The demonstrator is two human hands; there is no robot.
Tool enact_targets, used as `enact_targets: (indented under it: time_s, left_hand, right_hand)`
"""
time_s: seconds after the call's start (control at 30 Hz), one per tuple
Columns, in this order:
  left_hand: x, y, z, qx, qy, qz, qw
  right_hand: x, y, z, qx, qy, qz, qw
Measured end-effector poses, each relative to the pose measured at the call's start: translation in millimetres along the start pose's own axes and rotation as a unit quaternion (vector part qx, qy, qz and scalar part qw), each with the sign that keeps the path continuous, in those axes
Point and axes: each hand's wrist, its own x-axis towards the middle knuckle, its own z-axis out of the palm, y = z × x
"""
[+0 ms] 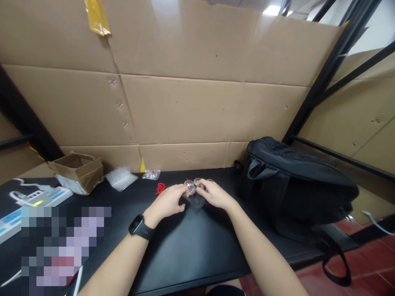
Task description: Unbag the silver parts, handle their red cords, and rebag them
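Note:
My left hand [168, 201], with a dark watch [137, 225] on its wrist, has its fingertips at the edge of a shiny round metal piece [189, 187] with red bits on it. The left thumb stands apart from the fingers. My right hand [214, 193] is curled in close, its fingers bent beside a second small round metal piece [196, 181]; what lies between its fingertips is hidden. Under and between both hands is a crumpled clear plastic bag [196, 201]. Left of the metal pieces lies a small heap of red cords or rings [160, 188].
Along the back lie a small clear packet [151, 174], a stack of clear bags [121, 179] and an open cardboard box [78, 172]. A white power strip [55, 198] sits at left. At right a black backpack [296, 189] stands on the black tabletop [191, 255]. Cardboard walls the back.

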Motion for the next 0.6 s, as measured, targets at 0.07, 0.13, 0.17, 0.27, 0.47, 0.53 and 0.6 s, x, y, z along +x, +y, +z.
enact_targets:
  time_s: [0.07, 0.13, 0.17, 0.27, 0.47, 0.53, 0.6]
  left_hand:
    - [1, 4, 5.2, 0.018, 0.008, -0.006, 1.0]
    - [1, 8, 10.9, 0.031, 0.019, -0.016, 0.999]
    - [2, 10, 13.1, 0.036, 0.024, -0.018, 0.999]
    - [3, 12, 14.3, 0.033, 0.017, -0.019, 0.999]
    - [3, -5, 5.0, -0.067, -0.003, -0.074, 0.995]
    - [2, -16, 5.2, -0.12, -0.013, -0.107, 0.987]
    - [3, -26, 7.5, -0.171, -0.02, -0.148, 0.974]
  right_hand:
    - [1, 8, -6, 0.011, 0.016, -0.016, 1.0]
    - [2, 15, -8, -0.01, 0.018, -0.006, 1.0]
    - [3, 17, -7, -0.023, 0.011, 0.001, 1.0]
    - [6, 23, -3, -0.025, -0.01, -0.004, 1.0]
    - [10, 22, 1, 0.05, -0.021, -0.063, 0.997]
    - [10, 22, 1, 0.066, -0.019, -0.057, 0.996]
    - [10, 22, 2, 0.078, -0.017, -0.037, 0.996]
